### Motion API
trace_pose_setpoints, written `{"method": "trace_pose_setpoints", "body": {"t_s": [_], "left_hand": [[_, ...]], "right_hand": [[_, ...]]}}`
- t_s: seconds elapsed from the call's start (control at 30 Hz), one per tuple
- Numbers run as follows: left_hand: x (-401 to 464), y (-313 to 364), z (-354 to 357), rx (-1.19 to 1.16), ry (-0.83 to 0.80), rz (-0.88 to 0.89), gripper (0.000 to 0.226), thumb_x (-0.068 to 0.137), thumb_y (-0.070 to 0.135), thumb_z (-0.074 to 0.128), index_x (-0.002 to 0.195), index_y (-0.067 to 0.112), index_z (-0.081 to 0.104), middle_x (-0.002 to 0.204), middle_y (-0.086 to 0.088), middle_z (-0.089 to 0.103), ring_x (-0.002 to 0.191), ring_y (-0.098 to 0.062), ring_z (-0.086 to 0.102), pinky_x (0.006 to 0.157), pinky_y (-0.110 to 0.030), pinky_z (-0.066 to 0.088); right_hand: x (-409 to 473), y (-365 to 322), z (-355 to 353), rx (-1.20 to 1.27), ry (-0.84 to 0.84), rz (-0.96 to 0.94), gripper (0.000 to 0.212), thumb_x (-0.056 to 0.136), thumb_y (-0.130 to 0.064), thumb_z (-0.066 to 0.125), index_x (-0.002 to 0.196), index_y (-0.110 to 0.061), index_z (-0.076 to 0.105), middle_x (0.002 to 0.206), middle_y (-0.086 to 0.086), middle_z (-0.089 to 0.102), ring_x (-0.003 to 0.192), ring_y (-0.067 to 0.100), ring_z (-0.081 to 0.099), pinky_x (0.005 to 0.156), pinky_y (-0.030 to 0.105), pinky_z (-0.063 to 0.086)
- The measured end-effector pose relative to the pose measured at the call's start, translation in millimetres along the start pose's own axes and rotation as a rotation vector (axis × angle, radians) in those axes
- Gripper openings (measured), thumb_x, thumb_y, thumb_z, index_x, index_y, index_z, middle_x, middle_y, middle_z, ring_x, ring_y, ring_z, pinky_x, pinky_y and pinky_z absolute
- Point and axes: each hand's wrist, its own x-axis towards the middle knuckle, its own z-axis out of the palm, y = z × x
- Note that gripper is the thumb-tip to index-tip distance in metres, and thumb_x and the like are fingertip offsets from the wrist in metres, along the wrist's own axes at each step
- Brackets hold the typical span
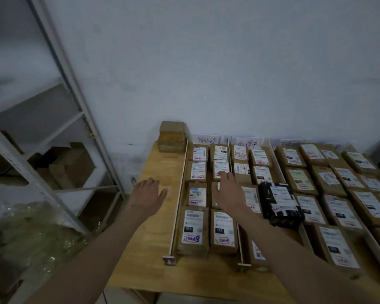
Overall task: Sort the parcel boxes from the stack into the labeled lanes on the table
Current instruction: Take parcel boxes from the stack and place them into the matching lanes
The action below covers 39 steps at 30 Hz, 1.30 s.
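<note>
Eight labelled boxes (197, 194) fill the left lane (180, 194); both hands' (148, 194) grip spread, empty.

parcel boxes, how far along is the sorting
Mostly done: labelled brown cardboard parcels and one black parcel fill the divided lanes. Nothing is held; the left hand and right hand reach forward open. Left: a small brown box stack at the wooden table's far corner.

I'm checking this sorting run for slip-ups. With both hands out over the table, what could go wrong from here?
1. The right hand reaches over the tightly packed first lane; it may nudge parcels against the divider rail.
2. The remaining stack sits near the table's far left corner; a careless grab by the left hand could topple it.
</note>
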Motion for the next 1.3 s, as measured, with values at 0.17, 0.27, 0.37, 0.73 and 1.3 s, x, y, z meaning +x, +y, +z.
{"method": "trace_pose_setpoints", "body": {"t_s": [0.17,0.27,0.37,0.73,1.3], "left_hand": [[27,-35,-10,-0.011,0.013,0.016,0.056,0.102,0.051,0.031,0.141,0.013,0.047,0.140,-0.007,0.050,0.129,-0.027,0.047,0.108,-0.041,0.037],[48,-51,-11,-0.017,0.006,0.015,0.057,0.102,0.051,0.030,0.141,0.012,0.046,0.140,-0.008,0.049,0.129,-0.028,0.047,0.109,-0.041,0.036],[79,-62,-13,-0.010,0.005,0.009,0.057,0.102,0.051,0.029,0.141,0.013,0.045,0.141,-0.007,0.049,0.128,-0.027,0.047,0.109,-0.041,0.035],[251,-94,-12,0.010,-0.027,0.025,0.057,0.102,0.050,0.029,0.141,0.012,0.046,0.140,-0.007,0.050,0.127,-0.026,0.048,0.107,-0.039,0.036],[499,-111,75,-0.158,-0.121,-0.085,0.060,0.102,0.051,0.030,0.137,0.004,0.047,0.136,-0.016,0.050,0.121,-0.034,0.050,0.097,-0.044,0.042]], "right_hand": [[24,-34,13,-0.005,0.008,0.024,0.038,0.100,-0.029,0.045,0.134,-0.012,0.044,0.130,0.008,0.050,0.118,0.025,0.049,0.089,0.039,0.047],[47,-48,22,0.025,0.002,0.053,0.042,0.100,-0.031,0.046,0.137,-0.013,0.043,0.132,0.008,0.049,0.120,0.025,0.047,0.094,0.040,0.046],[77,-58,32,0.035,0.014,0.064,0.040,0.099,-0.031,0.046,0.135,-0.013,0.043,0.130,0.008,0.049,0.119,0.025,0.047,0.091,0.040,0.046],[239,-73,73,0.096,-0.026,0.127,0.038,0.102,-0.031,0.041,0.131,-0.006,0.045,0.131,0.013,0.048,0.121,0.027,0.047,0.096,0.041,0.045],[478,-57,198,0.347,-0.231,0.245,0.043,0.105,-0.034,0.036,0.129,0.000,0.046,0.122,0.012,0.052,0.109,0.021,0.050,0.083,0.031,0.039]]}}
